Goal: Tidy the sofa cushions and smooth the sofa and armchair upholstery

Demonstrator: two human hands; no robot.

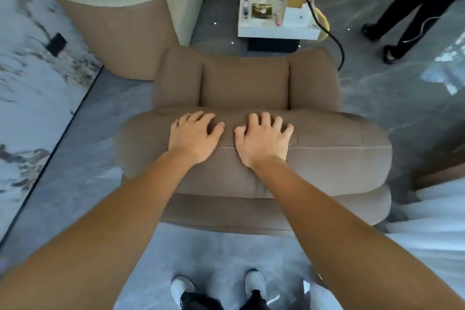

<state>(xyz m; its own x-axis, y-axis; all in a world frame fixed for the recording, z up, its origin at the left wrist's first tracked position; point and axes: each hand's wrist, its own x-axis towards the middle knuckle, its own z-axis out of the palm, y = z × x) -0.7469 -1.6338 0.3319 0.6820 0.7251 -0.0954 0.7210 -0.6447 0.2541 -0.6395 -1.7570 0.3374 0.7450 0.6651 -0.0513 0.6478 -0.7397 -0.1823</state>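
Two hands flat | left hand [192, 137], right hand [264, 139] | armchair [327, 156] backrest | grips open, empty

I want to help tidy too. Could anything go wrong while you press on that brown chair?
Maybe a few small things. Both hands, left hand and right hand, lean on the top of the armchair backrest from behind, so a hard push might tip or slide it on the smooth floor. A black cable runs down just beyond the chair, which could snag if the chair shifts. Another person stands nearby.

Both hands on armchair [327, 158] back; sofa [120, 33] beyond, left.
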